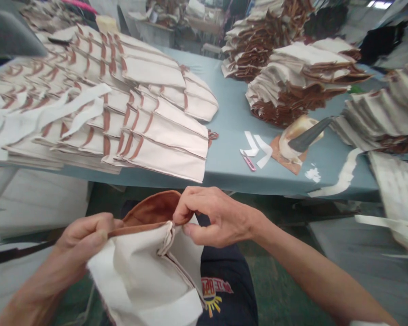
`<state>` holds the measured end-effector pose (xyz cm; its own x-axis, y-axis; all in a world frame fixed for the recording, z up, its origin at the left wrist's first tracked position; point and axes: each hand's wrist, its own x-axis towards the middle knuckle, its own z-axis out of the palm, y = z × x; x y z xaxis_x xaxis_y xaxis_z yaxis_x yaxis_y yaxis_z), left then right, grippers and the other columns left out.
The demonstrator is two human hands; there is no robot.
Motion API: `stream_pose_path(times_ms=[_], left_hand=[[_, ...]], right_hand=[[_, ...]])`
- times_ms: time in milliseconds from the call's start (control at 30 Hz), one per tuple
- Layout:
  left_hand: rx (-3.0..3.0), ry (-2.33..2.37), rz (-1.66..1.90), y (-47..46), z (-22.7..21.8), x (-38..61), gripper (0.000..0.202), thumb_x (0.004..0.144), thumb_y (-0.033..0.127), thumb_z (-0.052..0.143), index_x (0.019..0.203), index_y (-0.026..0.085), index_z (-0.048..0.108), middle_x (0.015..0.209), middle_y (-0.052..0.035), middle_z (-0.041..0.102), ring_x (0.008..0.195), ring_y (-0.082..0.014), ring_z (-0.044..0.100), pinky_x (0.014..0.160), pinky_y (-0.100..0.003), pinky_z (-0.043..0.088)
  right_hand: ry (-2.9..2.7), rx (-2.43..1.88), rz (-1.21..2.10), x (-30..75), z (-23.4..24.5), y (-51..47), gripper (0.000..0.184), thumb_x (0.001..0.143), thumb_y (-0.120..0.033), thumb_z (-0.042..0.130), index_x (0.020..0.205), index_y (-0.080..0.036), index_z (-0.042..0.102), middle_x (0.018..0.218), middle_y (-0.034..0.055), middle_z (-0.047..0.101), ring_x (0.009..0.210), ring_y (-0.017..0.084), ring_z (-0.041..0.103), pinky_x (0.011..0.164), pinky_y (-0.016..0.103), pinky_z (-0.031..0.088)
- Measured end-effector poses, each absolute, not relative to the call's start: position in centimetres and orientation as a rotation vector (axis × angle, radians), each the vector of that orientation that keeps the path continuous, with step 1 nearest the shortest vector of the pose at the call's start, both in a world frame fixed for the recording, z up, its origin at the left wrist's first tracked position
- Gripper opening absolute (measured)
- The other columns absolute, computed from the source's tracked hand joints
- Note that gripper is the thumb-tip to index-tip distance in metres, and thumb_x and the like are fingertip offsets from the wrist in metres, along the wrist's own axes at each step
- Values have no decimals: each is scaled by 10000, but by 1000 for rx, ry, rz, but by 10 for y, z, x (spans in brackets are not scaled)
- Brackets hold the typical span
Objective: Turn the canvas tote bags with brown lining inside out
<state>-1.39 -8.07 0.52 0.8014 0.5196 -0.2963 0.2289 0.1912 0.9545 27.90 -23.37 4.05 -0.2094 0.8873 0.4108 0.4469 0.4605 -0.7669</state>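
Over my lap hangs a cream fabric piece (139, 267) with a brown lining (153, 208), its opening facing up. My left hand (86, 237) grips the left part of its brown-edged rim, thumb on the outside and fingers curled over. At the seam on the right of the rim, my right hand (214, 217) pinches the fabric between thumb and curled fingers. A folded seam runs down the piece from near that pinch. Anything small between my right fingertips is hidden.
Overlapping cream pieces with brown edges (166, 154) cover the left of the blue table (224, 174). On the right are stacked cream-and-brown pieces (292, 86), pink-handled snips (247, 160), white strips (263, 149) and a glue container (292, 140) with a dark handle.
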Motion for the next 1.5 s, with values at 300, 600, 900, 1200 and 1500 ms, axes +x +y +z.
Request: stream_pose_path(times_ms=[300,600,900,1200,1500], left_hand=[[2121,386,409,-88,69,40,199,985,319,665,1018,282,858,1035,25,875,939,-171,793,864,-190,554],[2214,72,394,-97,79,80,275,1018,177,544,854,213,761,793,58,786,701,-96,729,708,-159,515],[2128,166,321,-98,83,72,248,989,195,598,813,236,768,756,104,773,683,-70,703,693,-118,501],[2063,185,318,-96,89,70,256,964,216,637,752,215,780,653,81,712,582,-78,622,580,-124,466],[2092,345,314,-102,93,74,330,970,269,622,697,207,797,597,62,672,544,-98,605,517,-145,439]], right_hand=[[-1829,-1226,661,277,93,-232,160,734,-104,535,819,-211,618,767,-43,682,649,106,553,662,230,428],[-1779,-1369,744,285,89,-234,129,744,-144,551,816,-220,625,725,-58,615,621,115,495,659,241,421],[-1708,-1249,796,275,78,-232,139,849,-325,707,838,-225,610,776,-50,628,701,133,534,742,272,470],[-1641,-1199,864,270,77,-228,44,834,-219,686,840,-208,644,779,-53,666,649,97,539,662,223,456],[-1815,-1365,486,272,89,-230,44,887,-172,677,901,-212,688,837,1,784,736,146,681,732,251,492]])
